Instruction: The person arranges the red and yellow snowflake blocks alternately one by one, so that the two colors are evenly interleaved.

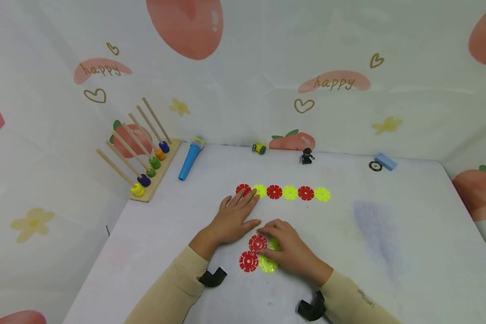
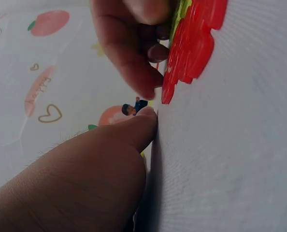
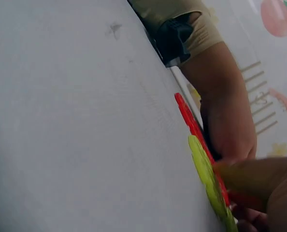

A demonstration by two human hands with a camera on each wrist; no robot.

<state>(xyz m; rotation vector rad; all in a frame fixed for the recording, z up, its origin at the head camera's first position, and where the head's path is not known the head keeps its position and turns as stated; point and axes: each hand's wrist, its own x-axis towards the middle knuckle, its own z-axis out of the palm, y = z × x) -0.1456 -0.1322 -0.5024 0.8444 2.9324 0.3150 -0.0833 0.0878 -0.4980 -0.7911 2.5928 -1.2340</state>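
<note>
The loose discs (image 1: 249,261) lie partly beneath the right hand (image 1: 289,249), which curls over them (whether it pinches one, I cannot tell), while the disc row (image 1: 285,192) stretches sideways across the table (image 1: 425,216) beyond, nearer the left hand (image 1: 231,220), spread wide at the row's left end.

over at the worktop's (image 1: 429,243) far left corner stands a peg rack (image 1: 156,179), microphone (image 1: 190,161) to its right. behind the disc cluster (image 1: 258,243), the disc row (image 1: 290,193) lies toward the far edge, left hand (image 1: 231,221) over the row's left end, right hand (image 1: 289,249) at the cluster's right.
</note>
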